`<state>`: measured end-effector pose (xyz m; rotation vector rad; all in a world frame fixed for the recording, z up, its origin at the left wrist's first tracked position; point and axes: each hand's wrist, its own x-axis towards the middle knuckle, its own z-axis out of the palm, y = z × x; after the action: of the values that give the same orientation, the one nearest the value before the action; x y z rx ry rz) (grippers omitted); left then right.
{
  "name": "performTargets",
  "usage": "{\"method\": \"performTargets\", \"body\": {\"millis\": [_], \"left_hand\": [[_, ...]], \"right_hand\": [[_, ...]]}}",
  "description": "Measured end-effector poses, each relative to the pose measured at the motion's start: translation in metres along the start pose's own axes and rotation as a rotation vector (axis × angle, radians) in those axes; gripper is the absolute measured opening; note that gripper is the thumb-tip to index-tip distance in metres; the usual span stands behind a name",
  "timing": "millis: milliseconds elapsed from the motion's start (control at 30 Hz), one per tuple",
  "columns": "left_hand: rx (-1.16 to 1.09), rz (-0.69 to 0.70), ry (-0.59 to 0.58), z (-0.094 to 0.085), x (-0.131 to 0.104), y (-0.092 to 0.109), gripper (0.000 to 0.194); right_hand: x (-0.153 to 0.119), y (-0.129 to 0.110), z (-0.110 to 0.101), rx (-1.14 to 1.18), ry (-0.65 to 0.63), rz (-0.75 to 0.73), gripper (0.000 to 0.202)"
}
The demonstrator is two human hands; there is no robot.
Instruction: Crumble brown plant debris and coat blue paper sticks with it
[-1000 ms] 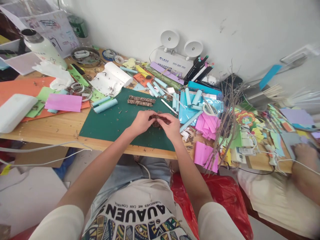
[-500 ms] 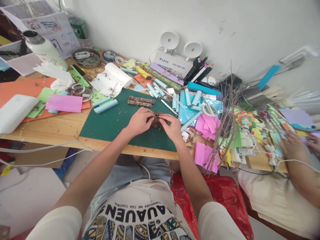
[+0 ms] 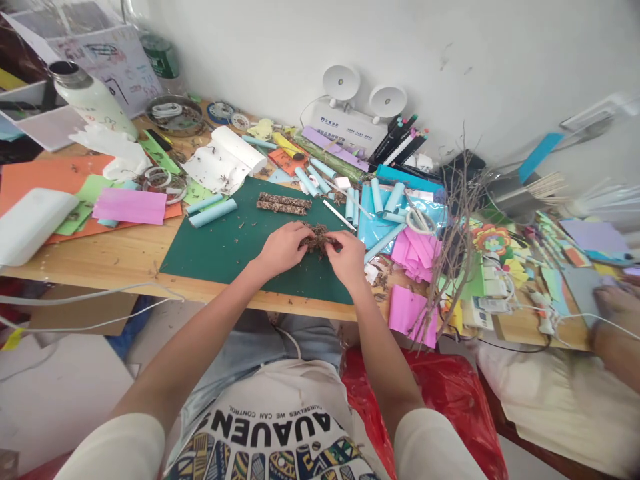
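Observation:
A small clump of brown, crumbly dried plant bits (image 3: 318, 239) lies between my two hands over the green cutting mat (image 3: 210, 247). My left hand (image 3: 286, 249) has its fingers closed on the clump's left side. From the right, my right hand (image 3: 346, 255) pinches its other edge, thumb and fingertips together. Just beyond my hands, brown-coated sticks (image 3: 283, 203) lie side by side on the mat. Light blue paper rolls (image 3: 213, 213) rest at the mat's left edge, and loose brown crumbs are scattered about.
Blue rolls, pink paper (image 3: 413, 316) and upright dry twigs (image 3: 463, 227) crowd the right side. A white bottle (image 3: 90, 97) and orange paper (image 3: 45, 183) are on the left. An emergency light (image 3: 345, 123) stands by the wall. A co-worker's hand (image 3: 617, 307) is at far right.
My hands have moved slightly apart, showing more of the brown clump between them. The co-worker's hand has shifted right, toward the picture's edge.

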<state>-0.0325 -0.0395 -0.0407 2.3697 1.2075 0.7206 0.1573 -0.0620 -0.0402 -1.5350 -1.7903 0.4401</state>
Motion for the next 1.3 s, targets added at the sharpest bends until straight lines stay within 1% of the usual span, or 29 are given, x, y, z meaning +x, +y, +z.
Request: {"method": "performTargets", "body": {"millis": [67,133,267,333,433,500,600,667,700,800,900,1000,1067,1133,1200,1300], "left_hand": [[-0.067,0.023,0.059,-0.007,0.001,0.004,0.032],[-0.16,0.026,0.09,-0.01,0.005,0.008,0.034],[-0.392,-0.074,0.093,-0.007,0.013,0.012,0.02],[-0.439,-0.102,0.127,-0.005,0.015,0.01,0.016],[-0.381,-0.099,0.177,-0.004,0.015,0.004,0.012],[-0.314,-0.086,0.159,-0.004,0.014,-0.001,0.013],[-0.27,-0.071,0.109,-0.002,0.014,-0.005,0.016],[-0.279,-0.077,0.1,0.0,0.013,-0.004,0.018],[-0.283,-0.082,0.101,0.002,0.013,-0.003,0.018],[-0.274,-0.09,0.102,0.005,0.012,0.001,0.017],[-0.261,-0.072,0.078,0.005,0.011,0.003,0.017],[-0.238,-0.051,0.07,0.003,0.009,-0.001,0.017],[-0.207,-0.036,0.057,0.003,0.008,-0.004,0.018],[-0.162,-0.016,0.035,0.002,0.006,-0.005,0.021],[-0.095,0.005,0.019,0.002,0.005,-0.005,0.024],[-0.027,0.064,-0.001,0.001,0.006,-0.003,0.027]], "right_hand": [[0.001,-0.003,-0.005,0.074,0.053,0.004,0.021],[0.002,-0.008,-0.007,0.149,0.075,0.016,0.018],[0.005,-0.014,-0.007,0.281,0.083,0.093,0.015],[0.006,-0.013,-0.006,0.325,0.104,0.131,0.015],[0.008,-0.007,-0.005,0.37,0.147,0.187,0.016],[0.008,-0.002,-0.005,0.395,0.141,0.223,0.017],[0.006,-0.001,-0.002,0.441,0.065,0.213,0.019],[0.005,-0.003,0.001,0.465,0.009,0.179,0.022],[0.004,-0.005,0.003,0.467,0.001,0.169,0.022],[0.002,-0.006,0.009,0.427,0.044,0.16,0.019],[0.0,-0.002,0.014,0.408,0.081,0.173,0.017],[0.0,0.005,0.016,0.428,0.09,0.263,0.021],[-0.001,0.006,0.015,0.436,0.072,0.307,0.024],[-0.002,0.004,0.013,0.442,0.032,0.298,0.026],[-0.003,-0.002,0.012,0.415,-0.008,0.258,0.029],[-0.004,-0.008,0.012,0.344,-0.01,0.228,0.029]]}}
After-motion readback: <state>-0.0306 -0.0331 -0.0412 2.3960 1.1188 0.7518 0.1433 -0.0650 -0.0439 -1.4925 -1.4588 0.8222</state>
